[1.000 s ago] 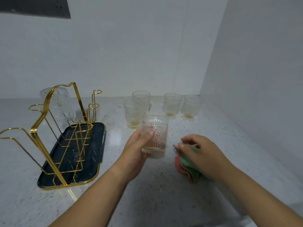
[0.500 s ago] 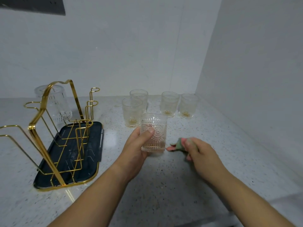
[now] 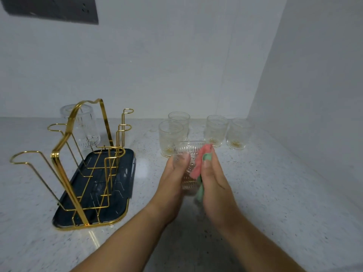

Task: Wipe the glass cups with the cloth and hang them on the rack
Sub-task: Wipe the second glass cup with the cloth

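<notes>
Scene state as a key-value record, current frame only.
left hand: grips glass cup
right hand: holds cloth against that cup's side
rack: gold wire, on dark tray
hung cup: one, far end of rack
waiting cups: four, upright on counter

soft, even, cool light – one pale glare patch on the tabletop [image 3: 142,172]; faint shadows, slight blur on the cloth [image 3: 201,163], wide-angle bowing at edges.
</notes>
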Demonstrator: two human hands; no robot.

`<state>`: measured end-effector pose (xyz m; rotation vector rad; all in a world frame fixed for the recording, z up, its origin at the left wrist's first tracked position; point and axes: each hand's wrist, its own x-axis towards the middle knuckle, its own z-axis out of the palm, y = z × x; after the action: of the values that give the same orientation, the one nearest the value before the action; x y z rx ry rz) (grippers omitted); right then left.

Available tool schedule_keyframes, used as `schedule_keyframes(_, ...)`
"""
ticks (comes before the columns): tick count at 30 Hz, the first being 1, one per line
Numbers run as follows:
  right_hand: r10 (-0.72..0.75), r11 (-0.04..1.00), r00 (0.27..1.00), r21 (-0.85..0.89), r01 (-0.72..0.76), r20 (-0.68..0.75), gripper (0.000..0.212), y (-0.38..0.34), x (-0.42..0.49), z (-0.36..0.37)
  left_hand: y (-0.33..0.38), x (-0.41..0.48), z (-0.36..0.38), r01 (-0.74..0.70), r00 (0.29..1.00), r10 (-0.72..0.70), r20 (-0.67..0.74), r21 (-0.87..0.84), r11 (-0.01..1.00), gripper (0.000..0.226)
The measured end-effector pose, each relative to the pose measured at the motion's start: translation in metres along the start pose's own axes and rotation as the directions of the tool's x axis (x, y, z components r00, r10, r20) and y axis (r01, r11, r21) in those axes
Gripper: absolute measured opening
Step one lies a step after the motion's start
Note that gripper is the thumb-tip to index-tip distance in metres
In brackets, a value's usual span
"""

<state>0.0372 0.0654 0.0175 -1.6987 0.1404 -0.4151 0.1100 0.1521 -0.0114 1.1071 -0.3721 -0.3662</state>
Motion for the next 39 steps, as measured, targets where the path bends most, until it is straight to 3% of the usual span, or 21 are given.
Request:
schedule_keyframes(2,0.007,0.999,0.999,-0.044,-0.008,-0.038,0.049,-0.005,0.011,-0.002,0.001,-0.002,0.003,-0.010,1.000,0.010,0.012,0.017,1.000,0.058)
schedule_keyframes(6,0.021,0.999,0.989,0.033,-0.017,-0.147,0.045,-0.012,0.037,-0.008,-0.001,-0.004,0.009,-0.019,1.000,0.019,0.001,0.001,1.000,0.052)
schedule_keyframes(10,0.015,1.000,0.997,-0.029,-0.013,0.079,0.056,0.005,0.009,0.009,0.003,-0.002,-0.003,-0.024,0.994,0.024,-0.104,-0.002,1.000,0.057)
schedule_keyframes(12,-0.009,0.999,0.993,-0.052,0.015,0.122,0.064,0.014,-0.008,0.012,0.005,-0.003,-0.007,-0.001,0.987,0.001,-0.161,-0.001,1.000,0.064)
schedule_keyframes(15,-0.037,0.999,0.991,-0.031,0.041,0.125,0.067,0.010,-0.005,0.008,0.004,-0.006,-0.005,0.003,0.995,0.001,-0.105,0.042,0.999,0.063)
schedule_keyframes(18,-0.056,0.998,0.998,0.010,0.056,0.021,0.061,-0.006,0.019,-0.003,0.004,-0.006,0.000,0.025,0.999,-0.026,-0.021,-0.033,0.999,0.058)
schedule_keyframes(22,-0.071,0.985,0.997,-0.161,0.066,-0.030,0.061,-0.017,0.029,0.003,0.008,-0.007,0.000,0.085,0.996,-0.081,0.041,-0.102,0.991,0.051)
schedule_keyframes(24,-0.113,0.957,0.993,-0.267,0.117,0.030,0.068,-0.008,0.015,0.013,0.010,-0.006,-0.005,0.099,0.995,-0.096,0.035,-0.120,0.988,0.056)
schedule_keyframes(27,-0.135,0.945,0.987,-0.290,0.153,0.082,0.069,0.007,-0.008,0.017,0.010,-0.005,-0.009,0.130,0.990,-0.136,-0.033,-0.143,0.981,0.098)
schedule_keyframes(31,-0.127,0.957,0.989,-0.254,0.142,0.074,0.069,0.008,-0.016,0.009,0.009,-0.007,-0.005,0.094,0.991,-0.104,-0.081,-0.127,0.987,0.080)
schedule_keyframes(35,-0.141,0.966,0.988,-0.227,0.125,-0.055,0.065,-0.009,0.013,0.000,0.011,-0.006,-0.002,0.128,0.992,-0.126,0.023,-0.168,0.977,0.053)
schedule_keyframes(39,-0.193,0.943,0.980,-0.284,0.174,-0.041,0.052,-0.004,0.021,0.006,0.012,-0.008,-0.003,0.167,0.985,-0.152,0.079,-0.241,0.956,0.059)
